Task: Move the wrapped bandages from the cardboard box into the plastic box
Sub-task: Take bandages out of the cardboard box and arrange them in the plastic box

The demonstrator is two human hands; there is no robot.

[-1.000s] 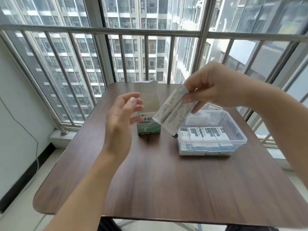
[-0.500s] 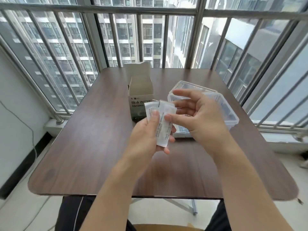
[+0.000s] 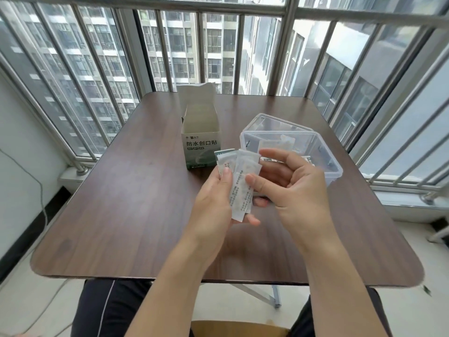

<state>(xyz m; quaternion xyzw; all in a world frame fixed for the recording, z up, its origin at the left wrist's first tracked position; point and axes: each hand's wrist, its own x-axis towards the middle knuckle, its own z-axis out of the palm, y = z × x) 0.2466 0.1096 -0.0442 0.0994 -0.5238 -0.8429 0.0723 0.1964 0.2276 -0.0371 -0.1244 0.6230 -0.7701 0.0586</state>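
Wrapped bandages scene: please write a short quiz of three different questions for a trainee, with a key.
1. True or false: the cardboard box stands open on the table.
2. Which hand pinches the wrapped bandages with its thumb on top? A) left hand B) right hand
3. Fill in: the plastic box stands to the ___ of the cardboard box.

Key: 1 true; 2 A; 3 right.

Both forearms are bare up to the lower edge of the picture, with no sleeve visible on them. The left hand (image 3: 213, 205) and the right hand (image 3: 291, 183) carry no glove, ring or watch. Under the table edge the legs wear dark, almost black trousers (image 3: 116, 307); a thin light stripe runs down the left leg, perhaps a seam or piping.
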